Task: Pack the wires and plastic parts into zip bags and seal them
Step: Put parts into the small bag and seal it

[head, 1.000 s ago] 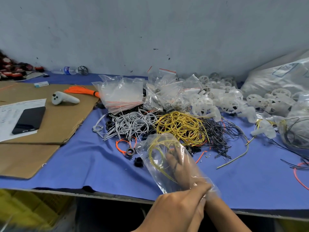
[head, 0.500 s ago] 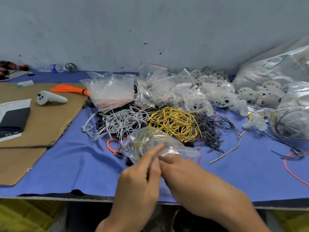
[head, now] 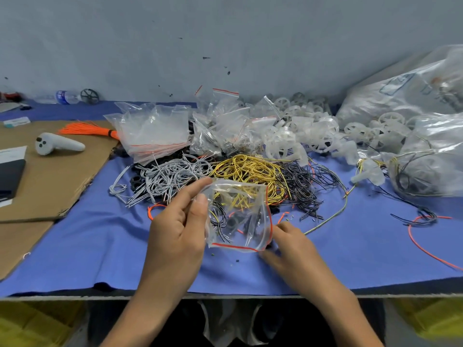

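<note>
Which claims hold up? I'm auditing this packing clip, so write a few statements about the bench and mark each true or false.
1. The left hand holds a zip bag by its edge. True.
2. The zip bag is empty. False: wires lie inside it.
3. The yellow wires lie between the grey wires and the black wires. True.
4. The white controller lies inside the zip bag. False: it lies on the cardboard.
</note>
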A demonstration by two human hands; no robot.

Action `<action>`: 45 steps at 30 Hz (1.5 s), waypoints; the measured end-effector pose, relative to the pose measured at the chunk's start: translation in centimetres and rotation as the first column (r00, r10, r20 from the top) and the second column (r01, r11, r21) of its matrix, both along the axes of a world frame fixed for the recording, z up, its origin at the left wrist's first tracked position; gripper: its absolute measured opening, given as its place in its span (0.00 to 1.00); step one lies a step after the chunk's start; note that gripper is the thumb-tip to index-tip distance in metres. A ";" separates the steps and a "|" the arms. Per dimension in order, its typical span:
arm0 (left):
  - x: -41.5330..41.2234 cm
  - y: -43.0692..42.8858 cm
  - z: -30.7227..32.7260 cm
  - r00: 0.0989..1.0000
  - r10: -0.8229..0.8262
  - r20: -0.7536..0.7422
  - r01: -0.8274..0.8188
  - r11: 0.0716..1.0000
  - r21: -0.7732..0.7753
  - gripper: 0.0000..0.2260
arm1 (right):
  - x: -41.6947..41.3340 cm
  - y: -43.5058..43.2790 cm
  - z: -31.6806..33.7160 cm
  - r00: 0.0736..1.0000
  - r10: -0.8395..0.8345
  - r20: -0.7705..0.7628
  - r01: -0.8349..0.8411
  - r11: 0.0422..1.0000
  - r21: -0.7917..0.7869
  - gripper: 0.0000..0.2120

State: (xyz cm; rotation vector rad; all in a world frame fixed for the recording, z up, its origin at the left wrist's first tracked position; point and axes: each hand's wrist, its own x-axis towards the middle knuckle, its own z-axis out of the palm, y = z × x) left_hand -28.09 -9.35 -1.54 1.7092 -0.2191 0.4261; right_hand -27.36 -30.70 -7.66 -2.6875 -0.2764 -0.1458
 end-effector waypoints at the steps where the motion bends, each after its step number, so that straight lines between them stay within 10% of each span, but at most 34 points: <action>1: 0.0 0.0 0.0 1.000 0.002 -0.005 -0.002 1.000 0.009 0.13 | 0.1 0.0 0.0 1.000 -0.024 0.003 0.025 1.000 -0.016 0.07; 10: -0.2 -0.3 0.3 0.999 -0.012 -0.033 0.012 1.000 0.009 0.12 | -4.9 0.0 8.6 0.793 -0.338 0.507 -0.100 0.749 0.655 0.04; 16: 0.0 -1.0 0.5 0.998 -0.047 -0.039 0.048 0.999 0.016 0.14 | -4.9 3.1 9.2 0.925 0.041 0.378 -0.106 0.983 0.153 0.10; 23: 0.5 -0.7 0.9 0.997 -0.059 -0.044 0.055 0.994 -0.089 0.14 | -0.5 -1.3 9.5 0.879 -0.187 0.439 -0.016 0.908 0.418 0.05; 38: 1.3 -1.8 1.8 0.990 0.033 -0.135 -0.049 0.992 -0.119 0.13 | 29.0 -10.3 5.9 0.913 -0.406 -0.041 0.405 0.914 -0.042 0.26; 45: 2.0 -1.7 1.8 0.987 -0.033 -0.154 0.010 0.989 -0.148 0.15 | 29.9 -10.1 6.1 0.937 -0.349 -0.003 0.344 0.925 -0.159 0.09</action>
